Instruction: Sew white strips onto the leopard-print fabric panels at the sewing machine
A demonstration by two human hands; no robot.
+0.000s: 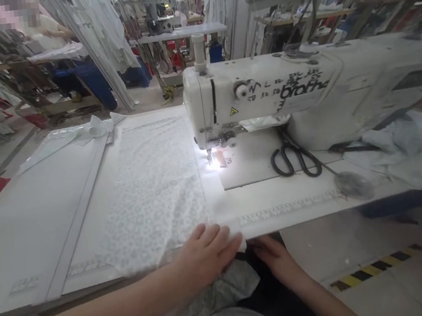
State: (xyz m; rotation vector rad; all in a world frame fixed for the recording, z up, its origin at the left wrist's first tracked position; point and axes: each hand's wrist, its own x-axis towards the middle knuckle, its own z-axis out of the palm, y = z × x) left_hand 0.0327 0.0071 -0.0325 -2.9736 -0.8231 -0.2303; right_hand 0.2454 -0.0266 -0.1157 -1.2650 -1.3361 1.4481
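Observation:
A white patterned fabric (150, 194) lies spread on the sewing table, its near end hanging over the front edge toward my lap. My left hand (206, 254) rests flat on that near end at the table's edge, fingers stretched out and together. My right hand (276, 256) sits just below the table's edge beside it, fingers curled at the fabric's edge; what it grips is hidden. The white sewing machine (265, 97) stands behind, its needle (210, 155) lit by a small lamp, well beyond both hands.
Black scissors (294, 159) lie on the machine bed right of the needle. A long white ruler strip (77, 212) runs diagonally on the table (22, 223) at the left. Crumpled cloth (402, 148) piles at the right. Another person works at the back left.

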